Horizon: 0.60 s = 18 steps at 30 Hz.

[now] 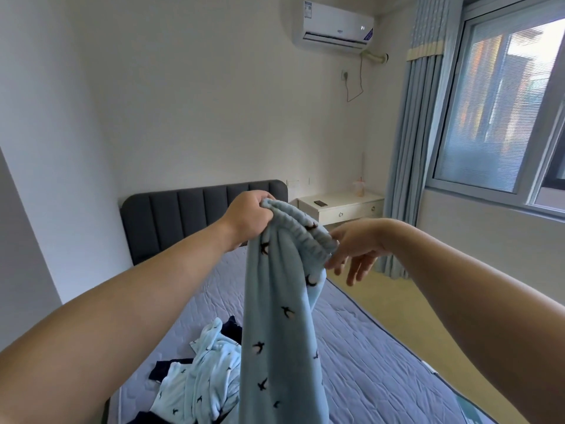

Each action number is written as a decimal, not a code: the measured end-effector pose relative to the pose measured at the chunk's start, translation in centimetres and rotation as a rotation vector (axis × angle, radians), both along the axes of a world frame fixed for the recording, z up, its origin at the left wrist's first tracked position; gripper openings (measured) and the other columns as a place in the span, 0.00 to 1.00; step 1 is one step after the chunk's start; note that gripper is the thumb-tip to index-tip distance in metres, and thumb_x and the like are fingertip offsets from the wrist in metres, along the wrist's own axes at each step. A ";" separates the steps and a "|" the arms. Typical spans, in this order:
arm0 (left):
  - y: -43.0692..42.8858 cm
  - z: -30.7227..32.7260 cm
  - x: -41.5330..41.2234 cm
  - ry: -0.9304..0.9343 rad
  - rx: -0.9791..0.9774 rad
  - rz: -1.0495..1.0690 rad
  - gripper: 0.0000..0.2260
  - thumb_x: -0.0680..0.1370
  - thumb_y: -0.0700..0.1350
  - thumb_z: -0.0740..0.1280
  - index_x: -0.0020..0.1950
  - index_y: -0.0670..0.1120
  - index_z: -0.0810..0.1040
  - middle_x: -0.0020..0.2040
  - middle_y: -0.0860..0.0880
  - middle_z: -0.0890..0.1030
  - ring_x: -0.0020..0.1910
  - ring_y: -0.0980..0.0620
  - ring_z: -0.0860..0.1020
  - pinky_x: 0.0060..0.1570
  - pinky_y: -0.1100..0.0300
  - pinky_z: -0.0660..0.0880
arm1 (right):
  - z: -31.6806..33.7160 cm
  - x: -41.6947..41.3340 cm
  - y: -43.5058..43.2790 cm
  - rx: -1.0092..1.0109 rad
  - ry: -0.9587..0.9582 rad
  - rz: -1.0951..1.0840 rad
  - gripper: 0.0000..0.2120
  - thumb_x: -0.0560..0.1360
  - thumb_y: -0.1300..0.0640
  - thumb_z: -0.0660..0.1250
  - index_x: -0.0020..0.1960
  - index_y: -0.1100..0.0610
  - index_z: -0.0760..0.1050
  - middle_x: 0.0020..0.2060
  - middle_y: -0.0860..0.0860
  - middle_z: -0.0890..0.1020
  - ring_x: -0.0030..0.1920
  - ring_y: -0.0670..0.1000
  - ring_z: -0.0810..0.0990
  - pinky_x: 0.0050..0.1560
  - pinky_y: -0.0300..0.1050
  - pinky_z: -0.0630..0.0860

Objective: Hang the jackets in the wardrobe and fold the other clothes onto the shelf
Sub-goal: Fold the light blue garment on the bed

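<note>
The left hand point(249, 214) is raised over the bed point(367, 362), its fingers curled tight round one end of the elastic waistband point(302, 231) of a pair of pale blue trousers point(281, 316) printed with small dark birds. The trousers hang straight down from that hand, their legs dropping out of view at the bottom.

The right hand point(359, 246) is at the waistband's other end, slightly lower than the left. Its fingers are spread and loosely pointing down, with the thumb above the elastic. Whether it actually pinches the cloth cannot be told.

Below the left hand, on the quilted grey-blue mattress, lies a crumpled top point(201, 381) in the same bird print, mixed with a dark navy garment point(232, 330).

Beyond the left hand stands a dark padded headboard point(189, 215) against a plain white wall. Behind the right hand is a white bedside table point(345, 206) carrying a small dark flat object point(320, 203) and a pinkish cup point(359, 188).

High above the hands an air conditioner point(334, 26) is mounted, its cord running to a wall socket point(345, 75). To the right of the right hand hang blue pleated curtains point(409, 148) beside a window point(495, 117), and pale yellow floor point(397, 307) runs along the bed.
</note>
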<state>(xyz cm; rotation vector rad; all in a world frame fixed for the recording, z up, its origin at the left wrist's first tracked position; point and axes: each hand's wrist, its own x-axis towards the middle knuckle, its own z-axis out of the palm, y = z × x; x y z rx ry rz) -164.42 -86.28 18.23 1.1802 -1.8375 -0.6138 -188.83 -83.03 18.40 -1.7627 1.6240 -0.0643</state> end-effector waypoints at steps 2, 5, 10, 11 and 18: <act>-0.6 0.2 0.5 0.040 -0.004 0.038 0.13 0.73 0.32 0.59 0.45 0.42 0.82 0.39 0.47 0.81 0.39 0.52 0.76 0.42 0.56 0.75 | -0.4 -0.2 -0.1 -0.060 -0.048 0.051 0.28 0.74 0.57 0.76 0.71 0.52 0.71 0.56 0.55 0.83 0.48 0.56 0.87 0.49 0.52 0.85; -1.4 0.2 1.2 0.068 0.000 0.083 0.14 0.74 0.31 0.59 0.43 0.43 0.82 0.39 0.48 0.82 0.39 0.53 0.77 0.40 0.60 0.75 | -0.6 0.3 0.1 -0.142 -0.052 0.097 0.28 0.71 0.47 0.78 0.68 0.51 0.74 0.54 0.49 0.85 0.48 0.51 0.87 0.52 0.52 0.84; -2.3 0.3 2.1 0.041 0.000 0.127 0.14 0.73 0.32 0.58 0.42 0.44 0.82 0.42 0.45 0.83 0.41 0.52 0.77 0.43 0.57 0.76 | 1.0 1.3 -0.3 -0.654 0.116 -0.034 0.09 0.66 0.51 0.78 0.42 0.50 0.79 0.36 0.48 0.83 0.38 0.49 0.82 0.33 0.39 0.75; -2.5 0.4 2.2 0.038 -0.010 0.139 0.14 0.72 0.32 0.58 0.43 0.44 0.82 0.43 0.45 0.84 0.42 0.51 0.78 0.44 0.56 0.76 | 1.5 1.3 -0.3 -0.711 0.108 -0.061 0.08 0.66 0.53 0.76 0.41 0.50 0.78 0.36 0.48 0.82 0.38 0.50 0.80 0.32 0.39 0.73; -3.0 0.9 2.6 -0.058 -0.054 0.128 0.12 0.73 0.35 0.60 0.44 0.48 0.80 0.42 0.49 0.83 0.42 0.52 0.78 0.38 0.59 0.73 | 3.0 1.3 -0.1 -0.784 0.030 -0.082 0.09 0.67 0.59 0.73 0.43 0.50 0.76 0.39 0.48 0.80 0.40 0.49 0.77 0.38 0.43 0.74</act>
